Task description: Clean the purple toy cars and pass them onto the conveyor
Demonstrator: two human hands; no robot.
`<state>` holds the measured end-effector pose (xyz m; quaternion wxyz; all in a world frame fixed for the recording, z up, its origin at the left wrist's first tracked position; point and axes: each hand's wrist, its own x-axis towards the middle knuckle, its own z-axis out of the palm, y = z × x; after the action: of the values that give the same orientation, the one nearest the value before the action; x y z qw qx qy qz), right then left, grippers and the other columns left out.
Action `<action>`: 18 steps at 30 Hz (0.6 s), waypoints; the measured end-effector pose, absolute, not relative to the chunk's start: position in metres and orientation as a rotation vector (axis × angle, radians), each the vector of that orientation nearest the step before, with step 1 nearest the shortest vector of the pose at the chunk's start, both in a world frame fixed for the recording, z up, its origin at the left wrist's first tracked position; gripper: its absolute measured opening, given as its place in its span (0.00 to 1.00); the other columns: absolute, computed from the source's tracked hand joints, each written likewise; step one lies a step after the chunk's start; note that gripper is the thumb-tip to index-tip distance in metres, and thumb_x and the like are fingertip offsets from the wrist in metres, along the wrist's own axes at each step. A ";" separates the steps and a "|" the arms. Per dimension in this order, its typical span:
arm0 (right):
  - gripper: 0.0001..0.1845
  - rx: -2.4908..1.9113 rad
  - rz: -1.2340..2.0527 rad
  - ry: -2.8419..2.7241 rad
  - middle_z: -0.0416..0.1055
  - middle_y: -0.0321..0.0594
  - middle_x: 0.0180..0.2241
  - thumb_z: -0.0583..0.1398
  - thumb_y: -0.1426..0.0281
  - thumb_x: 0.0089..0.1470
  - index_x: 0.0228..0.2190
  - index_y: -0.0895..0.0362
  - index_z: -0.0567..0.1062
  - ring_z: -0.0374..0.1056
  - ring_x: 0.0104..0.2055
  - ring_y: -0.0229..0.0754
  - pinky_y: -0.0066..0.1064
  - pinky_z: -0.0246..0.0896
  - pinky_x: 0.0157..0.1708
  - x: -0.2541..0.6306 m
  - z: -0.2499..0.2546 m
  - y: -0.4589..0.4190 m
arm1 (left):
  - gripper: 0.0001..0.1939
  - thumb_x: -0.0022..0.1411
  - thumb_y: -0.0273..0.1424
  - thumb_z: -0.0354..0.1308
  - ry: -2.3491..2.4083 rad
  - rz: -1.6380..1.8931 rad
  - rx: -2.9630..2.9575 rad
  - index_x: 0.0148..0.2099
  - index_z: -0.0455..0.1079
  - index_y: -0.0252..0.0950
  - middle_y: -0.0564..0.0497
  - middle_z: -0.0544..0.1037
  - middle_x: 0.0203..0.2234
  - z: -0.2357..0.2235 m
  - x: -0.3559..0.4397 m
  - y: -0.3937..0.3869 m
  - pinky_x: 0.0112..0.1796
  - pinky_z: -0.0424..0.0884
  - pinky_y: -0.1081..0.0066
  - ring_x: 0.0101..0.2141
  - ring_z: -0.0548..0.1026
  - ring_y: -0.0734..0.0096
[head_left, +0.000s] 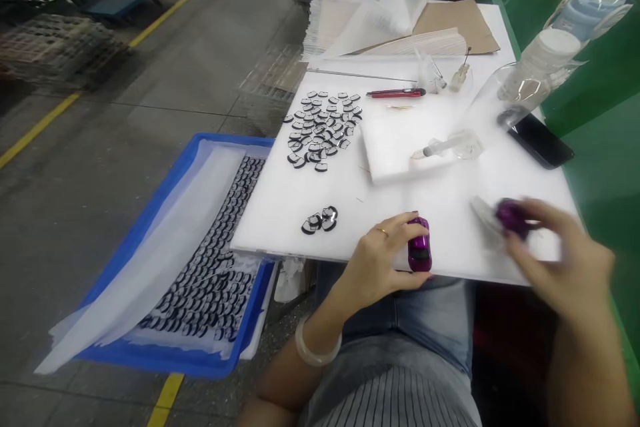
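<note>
My left hand [373, 263] grips a small glossy purple toy car [419, 245] between thumb and fingers, at the front edge of the white tabletop [360, 213]. Farther right, my right hand [563, 257] pinches a shiny purple piece [512, 219], smeared by motion, so its exact kind is unclear. Beside that piece is a pale, blurred flat shape [485, 217]; whether the two are joined I cannot tell. A few small black-rimmed, silvery parts [320, 219] lie left of the toy car. Beyond the hands, a syringe [440, 147] rests on a white pad [387, 157].
Many black-rimmed parts [323, 130] lie scattered at the table's left. Behind are a red pen-like tool [395, 93], foam sheets [373, 23] and cardboard [465, 20]. A phone [540, 140] and bottles [555, 47] stand right. A blue tray [170, 363] holds rows of parts.
</note>
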<state>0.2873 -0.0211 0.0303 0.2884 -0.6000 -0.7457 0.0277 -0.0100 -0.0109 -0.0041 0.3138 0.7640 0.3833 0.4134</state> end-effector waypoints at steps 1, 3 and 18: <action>0.23 -1.512 0.077 -2.133 0.74 0.47 0.45 0.61 0.65 0.59 0.56 0.49 0.69 0.71 0.40 0.48 0.40 0.66 0.37 0.261 0.034 -0.010 | 0.29 0.51 0.35 0.72 0.980 1.137 1.961 0.53 0.67 0.41 0.43 0.74 0.56 -0.002 -0.015 -0.014 0.54 0.75 0.60 0.55 0.74 0.59; 0.19 -1.406 0.087 -2.288 0.75 0.47 0.45 0.59 0.68 0.60 0.53 0.53 0.71 0.71 0.43 0.51 0.43 0.68 0.41 0.217 0.035 0.008 | 0.31 0.49 0.36 0.73 0.990 1.227 1.889 0.54 0.68 0.41 0.42 0.74 0.56 0.004 -0.028 -0.022 0.55 0.75 0.60 0.55 0.75 0.59; 0.05 -1.164 0.950 -1.529 0.76 0.40 0.32 0.60 0.66 0.58 0.34 0.54 0.76 0.71 0.32 0.40 0.33 0.68 0.33 0.104 0.031 0.027 | 0.22 0.53 0.42 0.70 1.485 1.306 2.048 0.49 0.74 0.42 0.43 0.76 0.54 0.050 -0.058 -0.058 0.51 0.79 0.60 0.51 0.78 0.56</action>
<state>0.1038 0.0265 0.0313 0.4786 -0.4769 -0.6262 0.3891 -0.0578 -0.0576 0.0497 0.1467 0.7114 0.5161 0.4539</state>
